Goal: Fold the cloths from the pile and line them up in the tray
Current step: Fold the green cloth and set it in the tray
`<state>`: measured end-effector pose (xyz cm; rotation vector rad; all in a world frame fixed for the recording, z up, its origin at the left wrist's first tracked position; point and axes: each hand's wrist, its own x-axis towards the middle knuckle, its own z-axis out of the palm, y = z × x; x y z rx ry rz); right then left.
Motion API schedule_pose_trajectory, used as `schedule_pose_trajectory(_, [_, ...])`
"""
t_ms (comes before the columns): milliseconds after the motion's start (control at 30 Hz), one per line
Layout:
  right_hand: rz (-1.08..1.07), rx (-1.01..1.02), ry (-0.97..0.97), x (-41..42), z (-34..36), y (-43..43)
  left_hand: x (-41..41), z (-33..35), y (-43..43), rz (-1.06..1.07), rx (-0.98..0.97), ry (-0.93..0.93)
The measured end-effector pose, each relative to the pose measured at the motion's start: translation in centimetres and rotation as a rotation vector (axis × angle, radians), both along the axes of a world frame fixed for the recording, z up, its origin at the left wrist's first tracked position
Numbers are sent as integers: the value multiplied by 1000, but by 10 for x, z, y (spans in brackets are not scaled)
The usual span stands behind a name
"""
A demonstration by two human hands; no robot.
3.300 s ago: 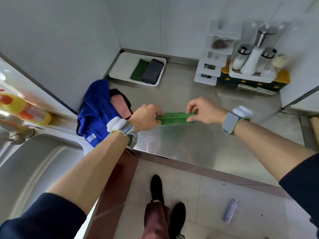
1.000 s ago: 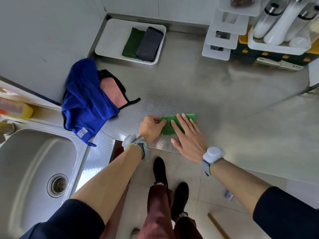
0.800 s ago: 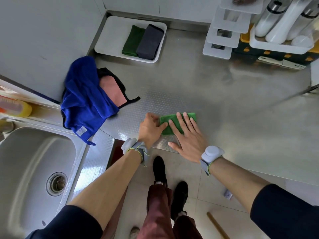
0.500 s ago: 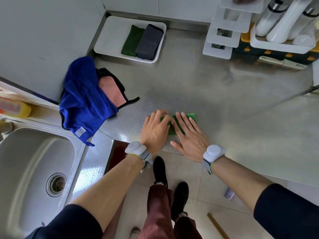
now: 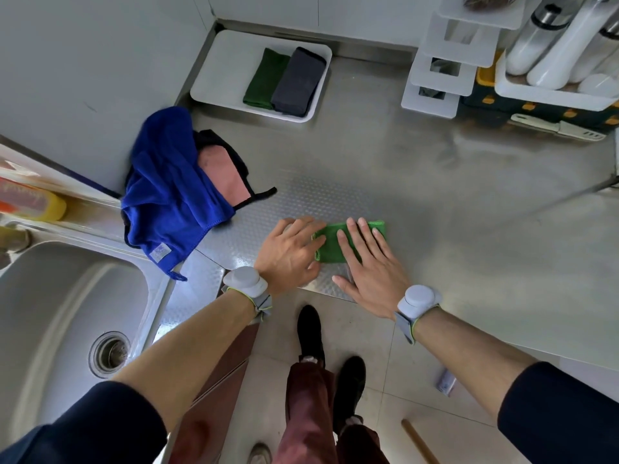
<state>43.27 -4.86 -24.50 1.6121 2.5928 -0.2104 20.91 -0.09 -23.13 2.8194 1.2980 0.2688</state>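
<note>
Head view: left hand (image 5: 288,254) and right hand (image 5: 370,266), flat, press one green cloth (image 5: 330,251); tray (image 5: 221,72) holds two folded cloths (image 5: 296,82).

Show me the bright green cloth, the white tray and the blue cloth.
bright green cloth (image 5: 330,252), head view, its uncovered part
white tray (image 5: 227,68), head view, bare floor
blue cloth (image 5: 167,182), head view, its middle

sink (image 5: 60,296) left | white rack (image 5: 432,103) back right | yellow bottle (image 5: 50,207) far left
</note>
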Motion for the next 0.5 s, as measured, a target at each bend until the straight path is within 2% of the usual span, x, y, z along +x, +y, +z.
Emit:
schedule_pose_trajectory(133, [-71,-20,11,-13,10,4,5,10,8,-32,26,-48])
schedule_pose_trajectory(200, [-118,-19,75,-19,18,11,8,20,13,-20,30,-87])
schedule_pose_trajectory(367, [-305,-44,506,-28,38,36,15,47,24,-53,16,-192])
schedule_pose_trajectory(433, [-394,-123,701,-29,45,45,17,54,29,61,-142,-321])
schedule_pose_trajectory(500, [-485,-237,939,-29,49,55,17,59,33,272,-461,-558])
